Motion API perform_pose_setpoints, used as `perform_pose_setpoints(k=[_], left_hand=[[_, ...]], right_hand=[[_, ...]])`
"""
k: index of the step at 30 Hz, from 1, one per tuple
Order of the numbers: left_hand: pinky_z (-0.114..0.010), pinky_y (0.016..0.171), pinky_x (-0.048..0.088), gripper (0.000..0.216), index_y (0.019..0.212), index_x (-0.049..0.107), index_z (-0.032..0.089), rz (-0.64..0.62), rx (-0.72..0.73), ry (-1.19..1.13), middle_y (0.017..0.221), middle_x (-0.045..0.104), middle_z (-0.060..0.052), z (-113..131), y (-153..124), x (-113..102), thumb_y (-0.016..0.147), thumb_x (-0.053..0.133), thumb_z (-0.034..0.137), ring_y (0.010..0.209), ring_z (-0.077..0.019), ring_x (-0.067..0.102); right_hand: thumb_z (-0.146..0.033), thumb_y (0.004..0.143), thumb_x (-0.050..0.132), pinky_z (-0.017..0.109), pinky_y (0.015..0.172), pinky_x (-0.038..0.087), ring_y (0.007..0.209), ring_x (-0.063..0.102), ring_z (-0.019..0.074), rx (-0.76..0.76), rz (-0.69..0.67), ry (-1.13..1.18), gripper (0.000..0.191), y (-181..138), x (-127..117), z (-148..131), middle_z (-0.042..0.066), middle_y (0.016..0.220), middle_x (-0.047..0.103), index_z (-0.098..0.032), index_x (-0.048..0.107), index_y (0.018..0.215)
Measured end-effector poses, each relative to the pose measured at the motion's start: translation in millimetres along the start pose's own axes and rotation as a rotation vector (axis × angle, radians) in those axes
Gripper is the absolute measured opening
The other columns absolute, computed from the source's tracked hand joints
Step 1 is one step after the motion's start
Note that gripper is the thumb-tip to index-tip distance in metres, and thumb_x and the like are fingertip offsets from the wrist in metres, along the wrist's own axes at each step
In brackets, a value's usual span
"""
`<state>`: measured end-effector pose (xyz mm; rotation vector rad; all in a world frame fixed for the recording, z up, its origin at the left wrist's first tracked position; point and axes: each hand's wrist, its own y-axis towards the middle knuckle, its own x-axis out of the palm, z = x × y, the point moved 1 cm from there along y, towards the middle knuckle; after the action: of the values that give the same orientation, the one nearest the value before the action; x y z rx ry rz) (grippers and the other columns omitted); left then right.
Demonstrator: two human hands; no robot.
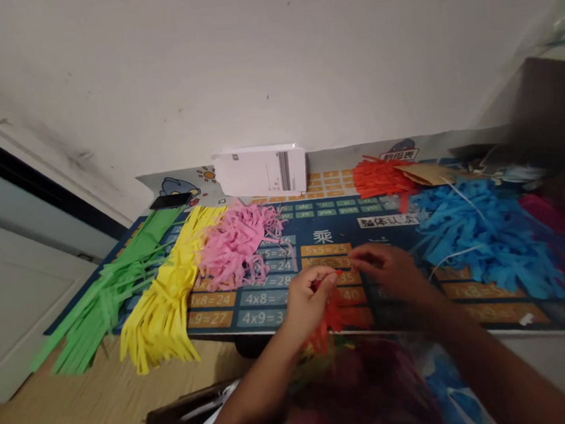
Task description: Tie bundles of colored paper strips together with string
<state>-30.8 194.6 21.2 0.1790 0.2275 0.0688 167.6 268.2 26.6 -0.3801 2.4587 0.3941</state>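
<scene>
My left hand (307,299) is closed round a bunch of orange-red paper strips (327,320) that hang down past the table's front edge. My right hand (389,265) hovers just to the right of it, fingers pinched at the top end of a strip between the two hands. Both hands are over a blue mat printed with multiplication tables (270,299).
Piles of cut paper strips lie on the mat: green (106,290), yellow (164,301), pink (238,242), orange-red (381,177) and blue (482,234). A white box (262,171) stands against the wall. A dark phone (170,201) lies at the back left. Multicoloured cloth lies below my arms.
</scene>
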Motion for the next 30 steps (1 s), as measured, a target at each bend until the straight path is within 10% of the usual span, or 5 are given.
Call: perform_pose_setpoints(k=[10,30], left_hand=[[-0.027,0.068,0.047,0.018,0.084,0.072,0.019,-0.068,0.225,0.236,0.076,0.068,-0.003,2.4,0.9,7.6,0.093,0.058,0.026,0.072,-0.0157,0.062],[-0.028,0.076,0.052,0.018,0.097,0.068,0.017,-0.234,0.499,0.579,0.09,0.073,-0.006,15.3,-4.9,10.1,0.098,0.051,0.024,0.084,-0.0181,0.068]], right_hand=[[-0.04,0.082,0.068,0.033,0.073,0.055,0.078,0.068,0.0198,0.154,0.146,0.532,0.016,-49.2,43.9,-5.0,0.002,0.086,0.072,-0.025,0.07,0.089],[-0.038,0.085,0.068,0.033,0.078,0.053,0.082,0.066,0.0202,0.018,0.227,0.319,0.014,-63.7,34.1,-2.0,0.003,0.086,0.071,-0.025,0.072,0.085]])
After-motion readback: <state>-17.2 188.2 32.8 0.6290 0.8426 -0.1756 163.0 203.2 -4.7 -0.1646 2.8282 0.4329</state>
